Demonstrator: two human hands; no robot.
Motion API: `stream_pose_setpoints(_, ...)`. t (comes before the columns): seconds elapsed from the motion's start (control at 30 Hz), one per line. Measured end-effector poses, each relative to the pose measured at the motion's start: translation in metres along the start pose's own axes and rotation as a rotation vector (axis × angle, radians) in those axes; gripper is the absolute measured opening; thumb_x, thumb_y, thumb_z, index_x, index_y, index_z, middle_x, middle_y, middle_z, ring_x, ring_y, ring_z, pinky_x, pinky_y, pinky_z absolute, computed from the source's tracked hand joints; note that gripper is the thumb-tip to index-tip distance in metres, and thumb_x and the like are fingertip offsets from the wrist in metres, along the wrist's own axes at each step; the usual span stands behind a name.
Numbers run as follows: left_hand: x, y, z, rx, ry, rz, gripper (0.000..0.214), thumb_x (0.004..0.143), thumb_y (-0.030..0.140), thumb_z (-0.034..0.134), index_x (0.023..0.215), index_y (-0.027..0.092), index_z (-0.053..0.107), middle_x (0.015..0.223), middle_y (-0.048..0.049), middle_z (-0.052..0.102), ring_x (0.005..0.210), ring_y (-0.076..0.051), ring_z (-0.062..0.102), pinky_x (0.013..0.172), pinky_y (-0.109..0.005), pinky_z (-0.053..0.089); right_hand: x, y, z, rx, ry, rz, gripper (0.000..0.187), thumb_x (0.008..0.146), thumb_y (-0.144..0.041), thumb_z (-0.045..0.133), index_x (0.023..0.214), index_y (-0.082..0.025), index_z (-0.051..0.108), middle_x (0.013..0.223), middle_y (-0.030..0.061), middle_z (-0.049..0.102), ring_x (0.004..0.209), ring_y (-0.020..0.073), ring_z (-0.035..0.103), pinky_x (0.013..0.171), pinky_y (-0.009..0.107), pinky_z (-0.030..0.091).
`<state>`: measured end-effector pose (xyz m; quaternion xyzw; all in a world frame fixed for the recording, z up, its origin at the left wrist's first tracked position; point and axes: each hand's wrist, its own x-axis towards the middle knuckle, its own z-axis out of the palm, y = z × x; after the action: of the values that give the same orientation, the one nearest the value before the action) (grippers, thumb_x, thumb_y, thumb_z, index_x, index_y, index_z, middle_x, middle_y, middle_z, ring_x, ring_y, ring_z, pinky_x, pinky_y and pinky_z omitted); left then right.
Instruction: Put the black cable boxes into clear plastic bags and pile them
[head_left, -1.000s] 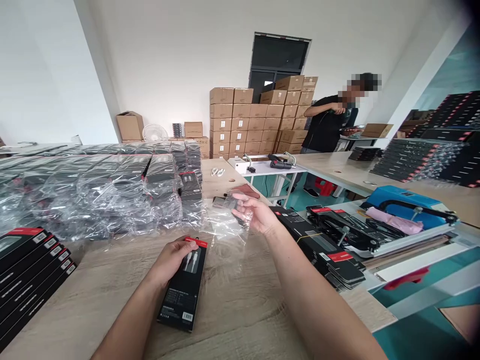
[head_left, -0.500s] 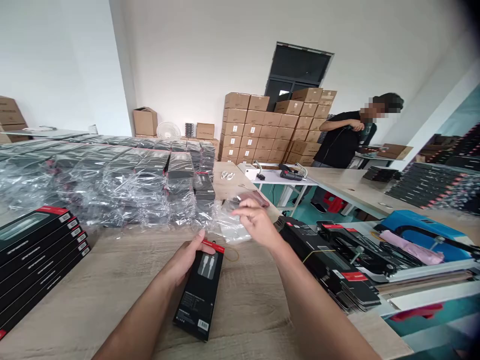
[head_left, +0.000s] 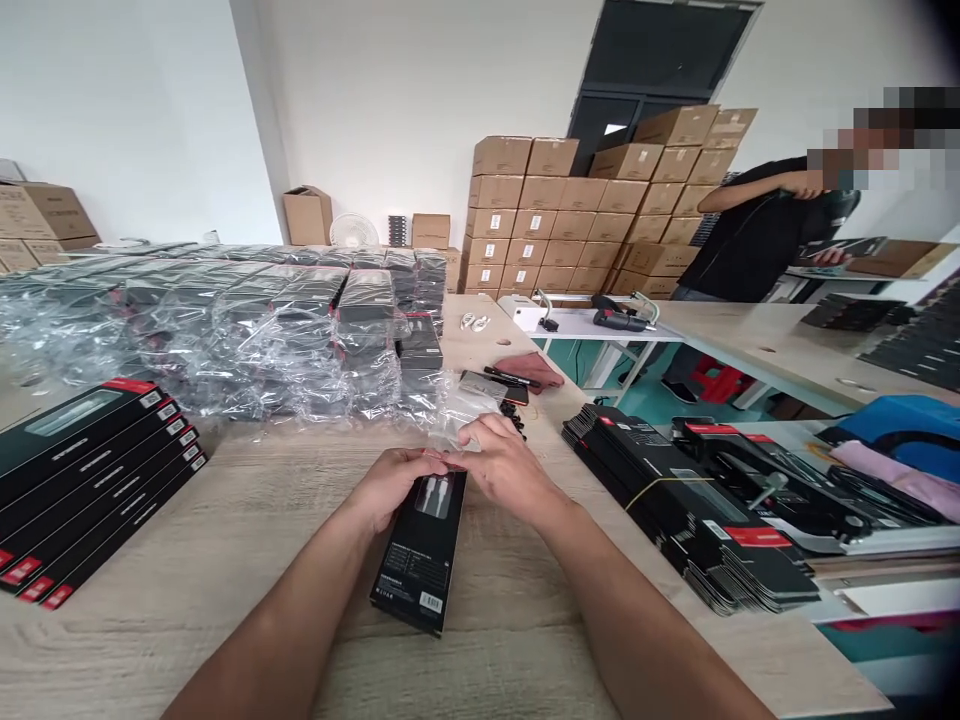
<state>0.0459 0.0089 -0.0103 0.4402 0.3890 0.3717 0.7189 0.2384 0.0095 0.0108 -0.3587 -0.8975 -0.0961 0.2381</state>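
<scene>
Head view is showing the left hand (head_left: 390, 485) gripping the red-tipped top of a flat black box (head_left: 420, 550), resting at centre frame on the pale wood-grain table (head_left: 225, 560). The right hand (head_left: 506, 470), apart half a second ago, is now pinching a crinkly clear sleeve (head_left: 469, 410) against that end. Glossy wrapped stacks (head_left: 225, 320) are filling the upper left, and brown cartons (head_left: 570, 220) are lining the back wall.

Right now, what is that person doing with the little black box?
The person's left hand holds a flat black box by its top end, over the wooden table. The right hand pinches a clear plastic bag right at that end. Behind lies a big pile of bagged boxes; bare ones are lined up to the left. Another person stands farther back on the right.
</scene>
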Motion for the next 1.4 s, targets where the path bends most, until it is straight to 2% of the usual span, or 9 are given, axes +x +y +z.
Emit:
stream_pose_setpoints(0.23,0.004,-0.007,-0.001,0.006,-0.001,-0.044,0.041,0.057,0.036,0.081,0.09,0.013,0.074,0.072,-0.0057,0.07,0.056,-0.012,0.056,0.055,-0.024,0.042,-0.017,0.023,0.002,-0.02,0.009,0.224,0.028,0.078,-0.004,0.053,0.086,-0.024,0.072,0.085,0.0067,0.061,0.085,0.022,0.049,0.074,0.035,0.036)
stream_pose_setpoints(0.33,0.006,-0.01,0.0,0.045,0.046,0.012,0.038,0.057,0.038,0.081,0.086,0.014,0.075,0.079,-0.0069,0.072,0.058,-0.013,0.057,0.055,-0.024,0.041,-0.023,0.032,-0.006,0.129,0.011,0.323,0.035,0.071,0.0,0.051,0.09,-0.023,0.07,0.091,0.0058,0.063,0.088,0.0222,0.053,0.078,0.035,0.041)
stream_pose_setpoints(0.43,0.008,-0.012,0.001,0.117,0.126,0.063,0.034,0.059,0.039,0.079,0.081,0.014,0.075,0.08,-0.0066,0.072,0.06,-0.013,0.057,0.056,-0.024,0.04,-0.022,0.027,-0.013,0.347,0.064,0.372,0.03,0.077,-0.007,0.051,0.097,-0.023,0.067,0.095,0.0048,0.063,0.091,0.0213,0.057,0.08,0.034,0.044)
stream_pose_setpoints(0.6,0.008,-0.013,0.002,0.205,0.155,0.134,0.027,0.062,0.037,0.075,0.078,0.015,0.074,0.077,-0.0041,0.071,0.064,-0.014,0.057,0.061,-0.025,0.04,-0.013,0.004,-0.001,0.285,0.011,0.238,0.036,0.08,-0.019,0.062,0.115,-0.027,0.061,0.119,0.0074,0.058,0.11,0.0254,0.05,0.09,0.04,0.04)
stream_pose_setpoints(0.77,0.008,-0.011,0.003,0.142,0.135,0.075,0.027,0.063,0.034,0.073,0.082,0.015,0.074,0.069,-0.0024,0.068,0.058,-0.013,0.054,0.057,-0.025,0.038,-0.011,0.005,0.006,0.132,0.017,0.216,0.013,0.08,-0.009,0.057,0.078,-0.021,0.063,0.08,0.0033,0.061,0.08,0.0194,0.052,0.074,0.033,0.038)
stream_pose_setpoints(0.93,0.009,-0.012,0.002,0.048,0.184,0.048,0.031,0.068,0.044,0.068,0.069,0.013,0.07,0.065,-0.0044,0.067,0.059,-0.015,0.056,0.056,-0.026,0.041,-0.006,0.0,0.004,0.004,0.033,0.155,0.019,0.083,-0.009,0.049,0.071,-0.019,0.059,0.074,0.0042,0.056,0.075,0.0186,0.046,0.07,0.031,0.034)
stream_pose_setpoints(1.07,0.008,-0.011,0.0,0.076,0.108,0.09,0.03,0.063,0.04,0.074,0.075,0.013,0.072,0.072,-0.0043,0.069,0.062,-0.014,0.056,0.059,-0.025,0.041,-0.004,-0.004,0.009,-0.019,0.028,0.15,0.02,0.083,-0.008,0.048,0.068,-0.019,0.057,0.072,0.0037,0.054,0.074,0.0185,0.045,0.069,0.031,0.033)
stream_pose_setpoints(1.2,0.007,-0.008,-0.002,0.063,0.139,0.082,0.033,0.06,0.037,0.078,0.081,0.013,0.073,0.07,-0.0034,0.068,0.06,-0.013,0.056,0.058,-0.024,0.041,-0.008,-0.002,0.006,0.199,0.016,0.258,0.014,0.075,-0.006,0.056,0.074,-0.02,0.058,0.076,0.0017,0.057,0.077,0.0173,0.05,0.07,0.028,0.037)
stream_pose_setpoints(1.4,0.005,-0.007,0.0,0.13,0.134,0.147,0.031,0.062,0.04,0.077,0.077,0.013,0.072,0.071,-0.0022,0.067,0.06,-0.012,0.054,0.058,-0.023,0.04,-0.006,-0.008,0.001,0.524,0.001,0.388,0.013,0.079,-0.029,0.065,0.091,-0.022,0.063,0.086,0.0022,0.062,0.081,0.0171,0.056,0.072,0.028,0.044)
